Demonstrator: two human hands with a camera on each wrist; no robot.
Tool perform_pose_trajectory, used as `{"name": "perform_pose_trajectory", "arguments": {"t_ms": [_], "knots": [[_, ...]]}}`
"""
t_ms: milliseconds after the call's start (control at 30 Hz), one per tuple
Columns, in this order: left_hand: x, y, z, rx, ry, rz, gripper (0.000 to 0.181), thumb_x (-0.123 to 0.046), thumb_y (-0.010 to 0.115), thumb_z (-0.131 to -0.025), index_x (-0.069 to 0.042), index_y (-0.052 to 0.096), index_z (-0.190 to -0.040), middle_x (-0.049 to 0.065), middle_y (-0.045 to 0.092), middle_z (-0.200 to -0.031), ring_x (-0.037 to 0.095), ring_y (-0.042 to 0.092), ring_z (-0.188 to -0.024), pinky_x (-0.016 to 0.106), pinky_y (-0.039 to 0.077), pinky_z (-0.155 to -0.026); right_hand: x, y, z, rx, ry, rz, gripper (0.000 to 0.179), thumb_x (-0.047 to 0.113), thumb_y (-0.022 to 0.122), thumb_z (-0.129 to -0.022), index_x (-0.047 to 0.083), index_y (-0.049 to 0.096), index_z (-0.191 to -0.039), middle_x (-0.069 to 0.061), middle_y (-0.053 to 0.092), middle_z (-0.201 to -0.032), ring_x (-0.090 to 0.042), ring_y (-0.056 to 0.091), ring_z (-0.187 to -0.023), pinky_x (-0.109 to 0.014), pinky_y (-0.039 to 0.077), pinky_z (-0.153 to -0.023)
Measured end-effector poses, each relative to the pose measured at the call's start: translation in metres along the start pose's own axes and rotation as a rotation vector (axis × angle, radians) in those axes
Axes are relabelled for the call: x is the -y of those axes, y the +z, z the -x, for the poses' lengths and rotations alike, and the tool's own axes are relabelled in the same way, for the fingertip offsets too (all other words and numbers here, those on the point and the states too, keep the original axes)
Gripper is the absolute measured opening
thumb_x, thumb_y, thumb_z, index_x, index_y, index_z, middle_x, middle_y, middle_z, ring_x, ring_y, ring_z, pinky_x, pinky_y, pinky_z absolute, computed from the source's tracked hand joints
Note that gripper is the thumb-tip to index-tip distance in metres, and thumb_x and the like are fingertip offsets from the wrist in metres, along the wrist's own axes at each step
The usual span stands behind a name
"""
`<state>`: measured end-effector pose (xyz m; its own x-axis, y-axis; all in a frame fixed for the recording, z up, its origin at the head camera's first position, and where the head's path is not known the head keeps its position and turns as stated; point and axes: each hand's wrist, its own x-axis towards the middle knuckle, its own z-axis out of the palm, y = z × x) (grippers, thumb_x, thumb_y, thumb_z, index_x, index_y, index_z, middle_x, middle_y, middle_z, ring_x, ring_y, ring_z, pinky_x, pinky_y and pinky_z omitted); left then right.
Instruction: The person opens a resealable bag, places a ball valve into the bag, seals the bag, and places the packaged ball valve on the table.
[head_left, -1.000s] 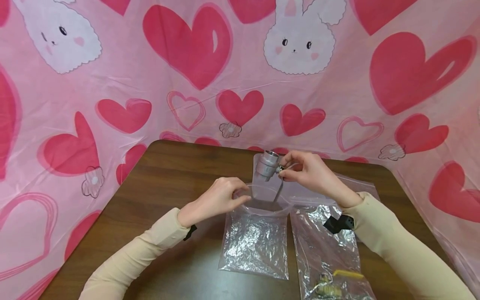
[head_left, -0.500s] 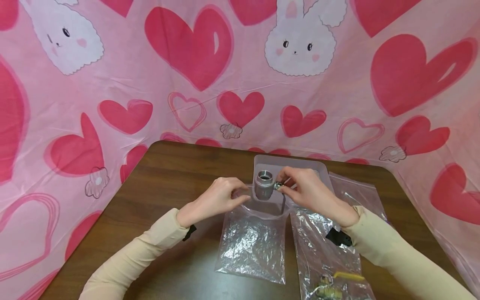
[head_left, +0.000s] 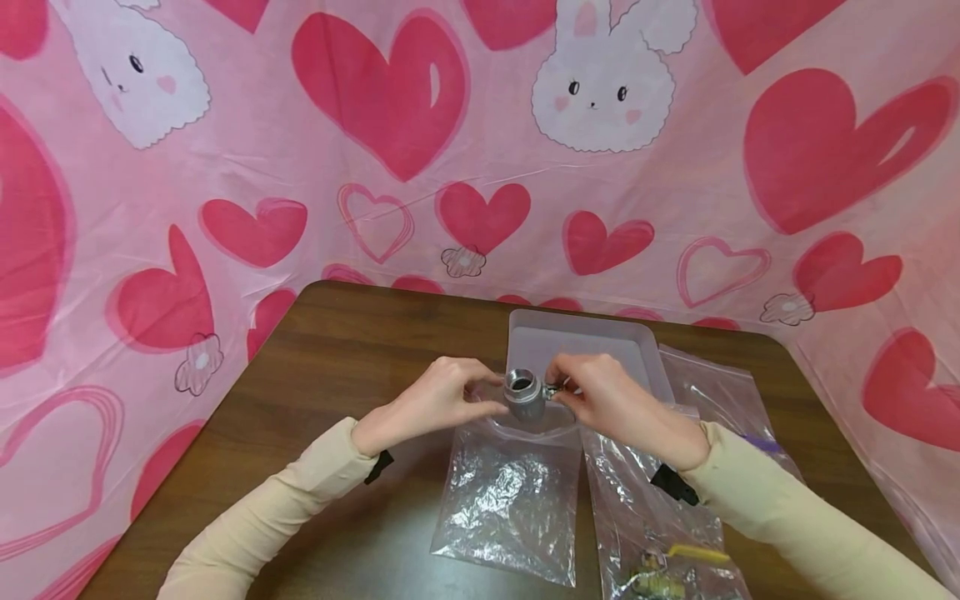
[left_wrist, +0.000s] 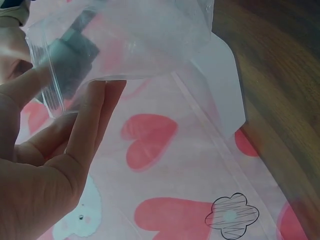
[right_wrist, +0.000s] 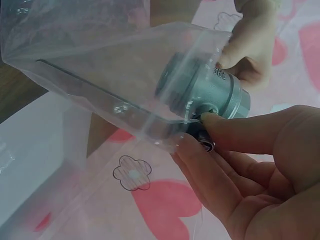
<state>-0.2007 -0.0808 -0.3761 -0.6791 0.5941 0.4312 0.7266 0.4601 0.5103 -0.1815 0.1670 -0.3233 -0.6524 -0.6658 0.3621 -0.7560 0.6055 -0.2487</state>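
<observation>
My right hand (head_left: pixel 615 408) pinches a steel ball valve (head_left: pixel 522 396) by the stem end of its lever, with finger and thumb. In the right wrist view the lower valve body and the long lever (right_wrist: pixel 95 86) lie inside a clear zip bag (head_left: pixel 517 508); the valve's upper rim sticks out past the bag mouth. My left hand (head_left: pixel 438 396) holds the bag at its mouth, its thumb near the valve. The left wrist view has its fingers (left_wrist: pixel 90 115) against the bag, and the valve (left_wrist: pixel 70 62) shows dimly through the plastic.
A shallow white tray (head_left: pixel 577 325) stands behind the hands. To the right lies another clear bag (head_left: pixel 645 492) containing a brass valve (head_left: pixel 656 581) with a yellow handle (head_left: pixel 697 552). Farther right is a clear bag (head_left: pixel 712 387) with a purple strip. A heart-patterned cloth hangs behind the table (head_left: pixel 360 350).
The right hand has lowered the steel valve from above the tray toward me into the bag mouth, lever first. The left hand has stayed at the bag, almost still.
</observation>
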Motion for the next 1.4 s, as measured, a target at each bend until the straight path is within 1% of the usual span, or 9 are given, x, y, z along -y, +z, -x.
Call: {"name": "perform_pose_trajectory", "arguments": {"t_ms": [167,400,533,733,867,1067,1200,1267,1400], "knots": [[-0.002,-0.001,0.000,0.015,-0.011,0.004,0.040,-0.025,0.087,-0.076,-0.005,0.075,-0.108,0.005,0.076,-0.096,0.001,0.061,-0.066,0.012,0.052,-0.062,0.003,0.002,0.000,0.033,0.008,0.034,0.019,-0.008,0.075,-0.077,0.006,0.066,-0.086,-0.003,0.072,-0.081,-0.015,0.069,-0.072,-0.027,0.057,-0.064],[-0.003,-0.002,0.000,0.022,-0.003,0.039,0.044,-0.025,0.088,-0.074,-0.006,0.074,-0.111,0.005,0.076,-0.102,0.002,0.064,-0.070,0.014,0.055,-0.065,0.009,0.007,-0.001,0.079,0.001,0.074,0.019,-0.009,0.073,-0.078,0.007,0.064,-0.082,0.000,0.067,-0.074,-0.007,0.060,-0.064,-0.020,0.050,-0.056],[-0.006,-0.002,0.000,0.032,-0.010,0.041,0.046,-0.025,0.089,-0.073,-0.005,0.073,-0.111,0.006,0.076,-0.102,0.003,0.064,-0.070,0.016,0.056,-0.065,0.012,0.010,-0.001,0.103,0.013,0.100,0.019,-0.010,0.071,-0.079,0.007,0.063,-0.081,-0.001,0.065,-0.072,-0.008,0.059,-0.063,-0.018,0.048,-0.055],[-0.009,-0.002,-0.001,0.044,-0.002,0.039,0.045,-0.022,0.088,-0.074,-0.002,0.072,-0.111,0.007,0.075,-0.101,0.006,0.065,-0.071,0.023,0.059,-0.066,0.015,0.015,-0.004,0.127,0.012,0.150,0.017,-0.010,0.070,-0.079,0.005,0.065,-0.080,-0.004,0.069,-0.073,-0.013,0.066,-0.065,-0.020,0.050,-0.054],[-0.011,-0.004,-0.002,0.057,-0.006,0.018,0.039,-0.017,0.085,-0.078,-0.003,0.072,-0.113,0.007,0.074,-0.097,0.006,0.064,-0.071,0.019,0.058,-0.067,0.017,0.016,-0.006,0.140,-0.001,0.143,0.017,-0.012,0.069,-0.078,0.005,0.065,-0.078,-0.003,0.069,-0.071,-0.012,0.065,-0.063,-0.018,0.049,-0.053],[-0.012,-0.006,-0.003,0.063,-0.002,-0.052,0.031,-0.005,0.077,-0.082,-0.002,0.072,-0.112,0.005,0.071,-0.087,0.007,0.058,-0.068,0.013,0.052,-0.064,0.018,0.020,-0.011,0.168,-0.001,0.149,0.020,-0.013,0.067,-0.075,0.007,0.066,-0.075,-0.001,0.067,-0.067,-0.005,0.056,-0.058,-0.016,0.043,-0.051],[-0.012,-0.007,-0.002,0.060,0.011,-0.065,0.029,-0.002,0.074,-0.082,-0.001,0.072,-0.111,0.006,0.070,-0.084,0.007,0.054,-0.067,0.010,0.047,-0.063,0.019,0.023,-0.014,0.187,0.012,0.151,0.023,-0.013,0.064,-0.074,0.009,0.063,-0.067,0.005,0.054,-0.057,-0.003,0.042,-0.054,-0.016,0.036,-0.048],[-0.013,-0.007,-0.003,0.054,0.018,-0.066,0.028,-0.001,0.073,-0.082,-0.001,0.072,-0.110,0.006,0.071,-0.086,0.006,0.052,-0.066,0.011,0.046,-0.061,0.020,0.025,-0.015,0.196,0.010,0.144,0.024,-0.013,0.064,-0.074,0.009,0.063,-0.065,0.005,0.051,-0.055,-0.004,0.040,-0.052,-0.016,0.034,-0.047],[-0.016,-0.008,-0.004,0.052,0.022,-0.070,0.027,-0.002,0.072,-0.083,-0.003,0.073,-0.111,0.007,0.074,-0.092,0.005,0.053,-0.066,0.011,0.045,-0.061,0.021,0.030,-0.016,0.230,0.000,0.121,0.022,-0.012,0.067,-0.077,0.008,0.064,-0.067,0.002,0.060,-0.059,-0.003,0.049,-0.054,-0.015,0.040,-0.049]]}}
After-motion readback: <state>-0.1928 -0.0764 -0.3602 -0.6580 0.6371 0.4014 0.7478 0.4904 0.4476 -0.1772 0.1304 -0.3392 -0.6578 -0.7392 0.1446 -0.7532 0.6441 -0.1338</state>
